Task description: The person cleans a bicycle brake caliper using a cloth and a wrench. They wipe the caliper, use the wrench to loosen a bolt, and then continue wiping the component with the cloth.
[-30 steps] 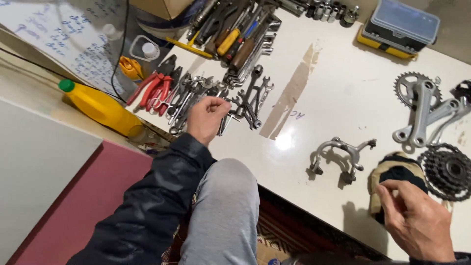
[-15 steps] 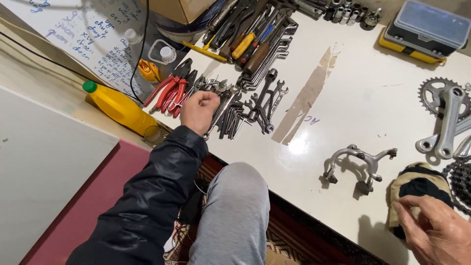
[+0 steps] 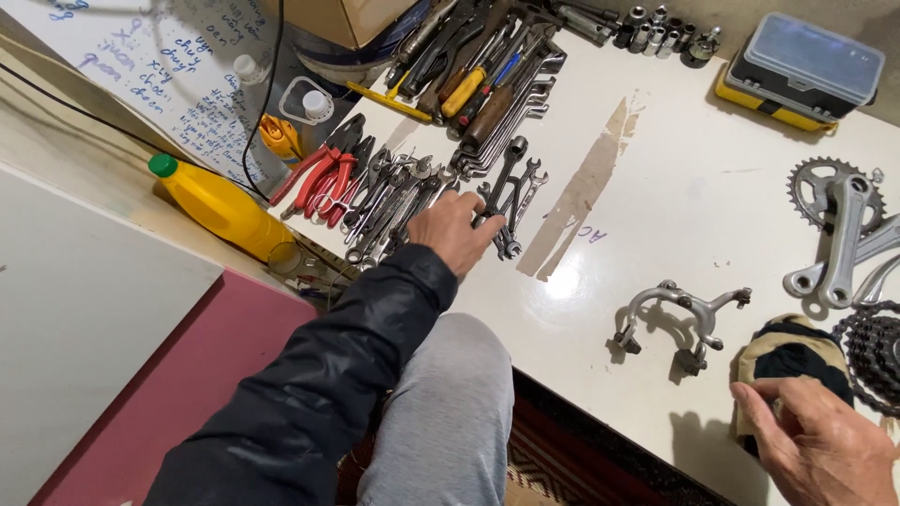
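My left hand (image 3: 455, 230) lies palm down on a row of small spanners (image 3: 511, 187) laid out on the white table (image 3: 694, 187); its fingers reach over them and I see nothing gripped. My right hand (image 3: 820, 448) is at the lower right with fingers apart, its fingertips at the edge of a beige and black cloth (image 3: 792, 349). A silver brake caliper (image 3: 680, 320) lies between the two hands. My grey-trousered knee (image 3: 450, 403) is up against the table's front edge.
Red-handled pliers (image 3: 314, 178) and a yellow bottle (image 3: 216, 208) lie to the left. Screwdrivers (image 3: 473, 80), sockets (image 3: 656, 23) and a clear-lidded box (image 3: 804, 64) stand at the back. A crankset (image 3: 839, 220) and a sprocket cluster (image 3: 877, 351) are on the right. A brown tape strip (image 3: 586, 183) crosses the middle.
My left hand has moved right, from the pliers and small tools to the spanners, and its fingers have stretched out. The right hand has stayed near the cloth.
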